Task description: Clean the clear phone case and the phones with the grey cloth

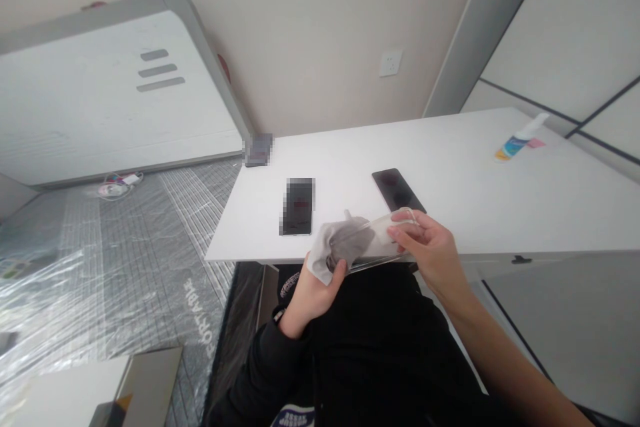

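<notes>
Close to the table's front edge I hold a pair of thin-framed glasses (332, 263) and a pale grey cloth (321, 253). My left hand (320, 292) is closed on the cloth around the lens end, its thumb pressed against the near side. To its right, my right hand (426, 237) pinches the far ends of the thin arms. A whitish piece, perhaps part of the cloth, shows beside those fingers. The cloth covers much of the lenses. A dark phone (399, 189) lies on the table just beyond my right hand.
On the white table (340, 153) lie a second phone (298, 208) at the left and a dark item (258, 149) at the back left corner. A white-capped bottle (520, 140) lies far right. A whiteboard (100, 100) leans against the wall; a box (150, 380) is on the floor.
</notes>
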Demonstrator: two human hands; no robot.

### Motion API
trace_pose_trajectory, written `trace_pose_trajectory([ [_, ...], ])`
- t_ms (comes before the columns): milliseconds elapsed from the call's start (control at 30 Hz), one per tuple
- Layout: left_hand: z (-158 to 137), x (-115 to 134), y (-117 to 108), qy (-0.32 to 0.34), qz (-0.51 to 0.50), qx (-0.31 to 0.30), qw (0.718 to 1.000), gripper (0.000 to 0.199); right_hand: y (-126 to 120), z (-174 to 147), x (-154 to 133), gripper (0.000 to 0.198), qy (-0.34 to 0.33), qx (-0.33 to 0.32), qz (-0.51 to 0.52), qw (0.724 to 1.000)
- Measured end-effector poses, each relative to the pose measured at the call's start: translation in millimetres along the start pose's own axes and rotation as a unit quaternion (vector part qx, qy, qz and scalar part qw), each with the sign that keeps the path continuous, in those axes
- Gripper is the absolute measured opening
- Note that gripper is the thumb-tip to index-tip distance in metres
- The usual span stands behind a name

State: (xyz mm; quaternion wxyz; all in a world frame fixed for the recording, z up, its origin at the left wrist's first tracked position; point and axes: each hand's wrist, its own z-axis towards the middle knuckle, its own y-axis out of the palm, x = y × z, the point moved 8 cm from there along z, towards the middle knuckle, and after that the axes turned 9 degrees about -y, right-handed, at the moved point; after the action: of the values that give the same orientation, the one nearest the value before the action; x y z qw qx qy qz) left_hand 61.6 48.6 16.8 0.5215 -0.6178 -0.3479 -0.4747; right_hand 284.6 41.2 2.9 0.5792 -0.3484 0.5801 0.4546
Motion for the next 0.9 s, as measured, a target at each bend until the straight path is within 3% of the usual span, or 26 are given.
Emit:
trace_pose_trajectory([
  [267,-2.2,17.3,5.4,0.044,0.054,-0.085,0.994,0.021,7.3,1.3,-2.5,0.041,0.008,-0.063,-0.015,0.998],
  [433,-3.9,26.6,14.3,0.065,0.068,-0.139,0.986,0.029,9.4,-1.1,-3.6,0.049,0.016,-0.074,-0.033,0.997],
  [567,-9.0,29.7,20.7,0.070,0.072,-0.178,0.979,0.035,27.9,-10.2,1.3,0.051,0.029,-0.180,-0.051,0.982],
  [767,-16.8,30.1,31.8,0.080,0.030,-0.252,0.964,0.066,41.5,-21.8,5.3,0.061,0.044,-0.272,-0.060,0.960],
  [900,-15.1,21.4,35.2,0.031,-0.024,-0.266,0.963,0.054,54.7,-38.0,4.9,0.076,0.063,-0.370,-0.057,0.925],
])
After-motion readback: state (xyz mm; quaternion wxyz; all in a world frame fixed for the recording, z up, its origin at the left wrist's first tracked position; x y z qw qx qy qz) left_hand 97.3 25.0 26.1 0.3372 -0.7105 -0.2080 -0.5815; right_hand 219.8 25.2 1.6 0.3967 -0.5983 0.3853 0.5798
